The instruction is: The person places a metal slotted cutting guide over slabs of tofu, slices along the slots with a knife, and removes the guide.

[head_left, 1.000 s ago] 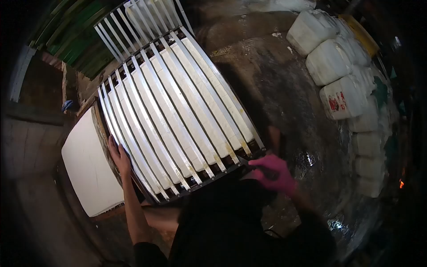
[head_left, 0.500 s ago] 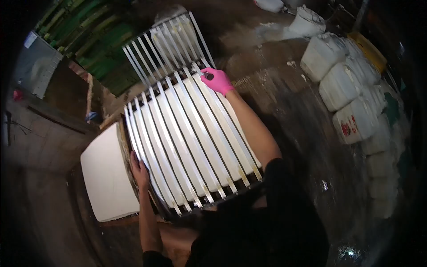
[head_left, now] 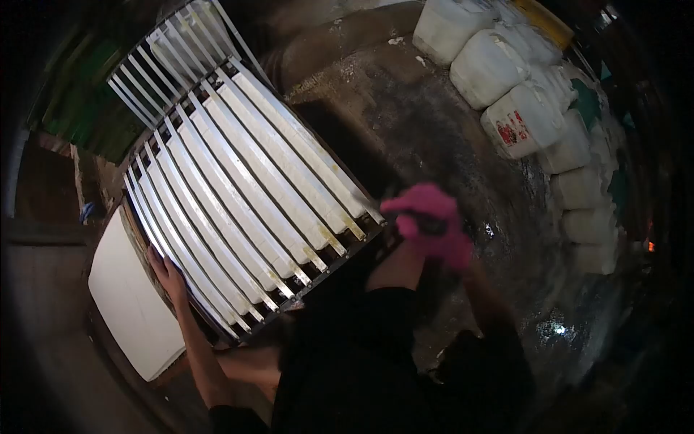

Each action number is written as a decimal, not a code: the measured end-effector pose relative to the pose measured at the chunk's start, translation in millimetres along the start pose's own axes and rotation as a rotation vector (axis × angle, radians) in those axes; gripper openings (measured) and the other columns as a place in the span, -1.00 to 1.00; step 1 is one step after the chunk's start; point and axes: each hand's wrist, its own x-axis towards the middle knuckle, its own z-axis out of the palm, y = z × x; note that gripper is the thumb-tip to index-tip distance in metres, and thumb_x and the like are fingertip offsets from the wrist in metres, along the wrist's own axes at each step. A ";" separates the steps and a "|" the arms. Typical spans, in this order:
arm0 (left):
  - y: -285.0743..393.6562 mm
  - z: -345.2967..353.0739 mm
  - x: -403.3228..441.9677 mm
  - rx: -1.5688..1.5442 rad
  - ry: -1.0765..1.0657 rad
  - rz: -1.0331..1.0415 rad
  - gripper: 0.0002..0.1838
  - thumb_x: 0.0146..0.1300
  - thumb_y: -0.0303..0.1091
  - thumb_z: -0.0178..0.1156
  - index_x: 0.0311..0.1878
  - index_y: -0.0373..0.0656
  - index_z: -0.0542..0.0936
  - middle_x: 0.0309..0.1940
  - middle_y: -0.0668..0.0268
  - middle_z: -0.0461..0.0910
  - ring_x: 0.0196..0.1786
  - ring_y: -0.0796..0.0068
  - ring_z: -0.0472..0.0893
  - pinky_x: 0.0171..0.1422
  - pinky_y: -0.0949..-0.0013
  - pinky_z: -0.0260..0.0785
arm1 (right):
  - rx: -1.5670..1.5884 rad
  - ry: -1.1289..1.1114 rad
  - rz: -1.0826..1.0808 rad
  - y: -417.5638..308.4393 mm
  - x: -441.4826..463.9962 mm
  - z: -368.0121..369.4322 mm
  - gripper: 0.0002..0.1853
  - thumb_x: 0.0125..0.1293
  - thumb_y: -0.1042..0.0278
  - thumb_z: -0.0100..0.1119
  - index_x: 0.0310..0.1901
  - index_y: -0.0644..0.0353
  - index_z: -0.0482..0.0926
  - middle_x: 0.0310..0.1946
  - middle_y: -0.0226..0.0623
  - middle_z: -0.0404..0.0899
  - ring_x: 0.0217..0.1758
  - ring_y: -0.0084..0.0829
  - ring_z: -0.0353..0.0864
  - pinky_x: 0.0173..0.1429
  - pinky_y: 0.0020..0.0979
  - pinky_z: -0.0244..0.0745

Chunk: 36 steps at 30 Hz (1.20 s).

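A frame of parallel metal slats [head_left: 238,173] lies tilted across the view, over a white slab [head_left: 316,233] that shows between the slats. My left hand [head_left: 170,278], bare, rests with its fingers stretched along the frame's left edge. My right hand [head_left: 434,224], in a pink glove, is at the near right corner of the frame, beside the end of the rightmost slat. Its fingers are closed round a dark-handled tool [head_left: 431,225]; motion blur hides the tool's kind. A smooth white sheet [head_left: 130,304] lies left of the frame, next to my left hand.
Several white plastic jerrycans [head_left: 524,119] stand in a row on the right, one with red marks. The dark floor [head_left: 463,166] between them and the frame looks wet. Green slatted boards [head_left: 76,94] are at the upper left.
My right hand has come from the far end of the slats to the near right corner, tool in hand. My left hand stays at the frame's edge. The view has turned right.
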 end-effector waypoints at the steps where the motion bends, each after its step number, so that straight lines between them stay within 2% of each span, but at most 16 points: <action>1: 0.9 -0.9 -1.2 -0.003 0.004 -0.014 -0.42 0.53 -0.49 -0.15 0.57 -0.24 0.06 0.58 0.06 0.05 0.61 0.21 0.06 0.65 0.22 -0.13 | -0.065 0.095 -0.061 -1.1 16.3 -7.9 -0.74 0.14 0.48 0.30 -0.12 -0.01 0.75 -0.31 -0.41 0.71 -0.25 -0.43 0.65 0.03 -0.33 0.45; 4: 1.2 -15.0 -16.4 0.095 -0.031 -0.054 -0.39 0.50 -0.46 -0.09 0.57 -0.26 0.05 0.59 0.07 0.03 0.61 0.19 0.06 0.64 0.22 -0.12 | -0.160 0.227 -0.047 5.8 52.0 -17.8 -0.74 0.14 0.43 0.29 -0.11 -0.01 0.74 -0.26 -0.35 0.73 -0.17 -0.38 0.71 0.08 -0.33 0.52; 7: 23.9 -16.5 -46.7 0.158 -0.023 0.015 -0.37 0.47 -0.44 -0.03 0.56 -0.28 0.07 0.55 0.02 0.13 0.55 0.17 0.21 0.59 0.21 0.03 | -0.188 0.051 0.289 43.8 65.2 8.8 -0.71 0.14 0.30 0.32 -0.06 0.03 0.72 -0.17 -0.24 0.73 -0.10 -0.25 0.73 0.08 -0.33 0.57; 9: 58.4 -18.3 -62.8 0.448 0.065 -0.050 -0.43 0.41 -0.39 0.08 0.45 -0.30 0.31 0.28 -0.06 0.51 0.33 0.12 0.52 0.41 0.20 0.32 | -0.359 -0.122 0.408 74.9 71.1 42.2 -0.69 0.20 0.16 0.34 -0.02 0.00 0.70 -0.14 -0.20 0.72 -0.09 -0.18 0.72 0.05 -0.30 0.59; 11: 68.2 -22.6 -63.7 0.416 0.030 -0.182 -0.56 0.38 -0.38 0.11 0.29 -0.32 0.50 0.13 -0.04 0.63 0.18 0.10 0.63 0.28 0.16 0.43 | -0.422 -0.125 0.342 91.1 81.2 71.8 -0.59 0.23 -0.07 0.29 -0.01 0.01 0.68 -0.17 -0.21 0.71 -0.06 -0.08 0.68 0.01 -0.19 0.59; 13: 94.6 -21.1 -61.0 0.304 0.051 -0.352 -0.66 0.31 -0.33 0.18 0.06 -0.34 0.64 -0.11 -0.04 0.71 -0.05 0.05 0.71 0.09 0.12 0.50 | -0.482 -0.173 0.296 94.3 101.2 89.9 -0.54 0.24 -0.12 0.28 0.00 0.05 0.65 -0.22 -0.17 0.69 -0.10 -0.08 0.68 -0.02 -0.14 0.58; 14: 106.5 -22.8 -57.3 0.439 0.066 -0.326 -0.66 0.26 -0.30 0.22 0.00 -0.34 0.65 -0.17 -0.03 0.71 -0.12 0.02 0.71 0.03 0.09 0.51 | -0.465 -0.210 0.293 93.1 109.3 96.4 -0.52 0.23 -0.13 0.29 -0.01 0.08 0.65 -0.20 -0.15 0.69 -0.10 -0.06 0.68 -0.02 -0.13 0.57; 17: 97.2 -23.2 -53.4 0.583 0.065 -0.307 -0.65 0.14 -0.22 0.28 -0.12 -0.30 0.69 -0.29 -0.04 0.71 -0.22 -0.05 0.69 -0.06 0.04 0.52 | -0.600 -0.215 0.259 93.0 119.4 117.6 -0.61 0.22 -0.04 0.31 -0.29 0.17 0.56 -0.29 -0.09 0.65 -0.17 0.05 0.64 -0.13 -0.01 0.51; 20: 96.5 -27.9 -49.4 0.470 0.204 -0.327 -0.62 0.14 -0.19 0.27 -0.11 -0.32 0.68 -0.29 -0.04 0.70 -0.20 -0.07 0.69 -0.05 0.02 0.52 | -0.702 -0.056 0.120 120.4 114.9 125.9 -0.75 0.15 0.09 0.33 -0.37 0.08 0.57 -0.36 -0.12 0.65 -0.26 0.05 0.65 -0.21 0.00 0.53; 24: 115.6 -44.7 -51.3 0.294 0.281 -0.330 -0.56 0.20 -0.17 0.24 -0.03 -0.38 0.54 -0.35 -0.12 0.66 -0.22 -0.11 0.67 -0.05 0.01 0.49 | -0.689 0.043 0.173 112.9 128.5 131.7 -0.76 0.14 0.09 0.32 -0.45 0.06 0.58 -0.44 -0.14 0.65 -0.32 0.01 0.68 -0.21 -0.06 0.56; 26: 115.7 -53.7 -48.2 0.149 0.196 -0.434 -0.57 0.22 -0.17 0.22 -0.04 -0.38 0.47 -0.34 -0.15 0.64 -0.23 -0.14 0.66 -0.06 -0.02 0.47 | -0.653 0.083 0.118 98.2 132.4 131.9 -0.76 0.15 0.07 0.32 -0.44 0.05 0.60 -0.44 -0.14 0.66 -0.32 0.00 0.68 -0.21 -0.09 0.55; 29: 132.0 -65.2 -20.9 0.180 0.389 -0.144 -0.59 0.25 -0.17 0.21 -0.04 -0.35 0.47 -0.27 -0.16 0.63 -0.22 -0.10 0.67 -0.13 0.02 0.49 | -0.624 0.164 0.075 41.1 163.0 110.4 -0.77 0.21 0.11 0.31 -0.37 0.09 0.62 -0.43 -0.16 0.67 -0.34 -0.08 0.68 -0.21 -0.17 0.54; 30: 143.4 -74.3 0.6 0.156 0.364 -0.291 -0.59 0.27 -0.17 0.20 -0.01 -0.33 0.48 -0.30 -0.12 0.64 -0.24 -0.07 0.67 -0.13 0.04 0.49 | -0.534 0.185 0.069 15.8 179.4 97.4 -0.79 0.23 0.15 0.30 -0.35 0.11 0.62 -0.43 -0.17 0.67 -0.34 -0.10 0.69 -0.19 -0.19 0.53; 32: 180.5 -99.7 44.8 0.029 0.438 -0.164 -0.58 0.27 -0.16 0.22 0.01 -0.33 0.50 -0.39 0.00 0.64 -0.39 0.22 0.64 -0.23 0.16 0.47 | -0.586 0.228 -0.059 -21.0 219.9 69.1 -0.83 0.28 0.24 0.28 -0.29 0.16 0.62 -0.41 -0.20 0.67 -0.34 -0.23 0.68 -0.17 -0.25 0.52; 33: 211.5 -115.3 63.3 0.005 0.447 -0.175 -0.68 0.35 -0.27 0.14 0.04 -0.30 0.53 -0.29 0.09 0.68 -0.30 0.32 0.63 -0.14 0.29 0.49 | -0.543 0.232 -0.061 -42.2 243.0 55.5 -0.84 0.29 0.26 0.28 -0.25 0.17 0.63 -0.39 -0.22 0.68 -0.34 -0.30 0.66 -0.17 -0.28 0.51; 36: 271.0 -139.5 91.0 -0.035 0.456 -0.226 -0.64 0.49 -0.11 0.05 -0.02 -0.27 0.53 -0.42 0.07 0.61 -0.35 0.30 0.60 -0.22 0.22 0.41 | -0.462 0.275 -0.107 -83.1 302.4 10.6 -0.83 0.33 0.27 0.29 -0.16 0.18 0.64 -0.41 -0.30 0.65 -0.36 -0.45 0.61 -0.18 -0.36 0.49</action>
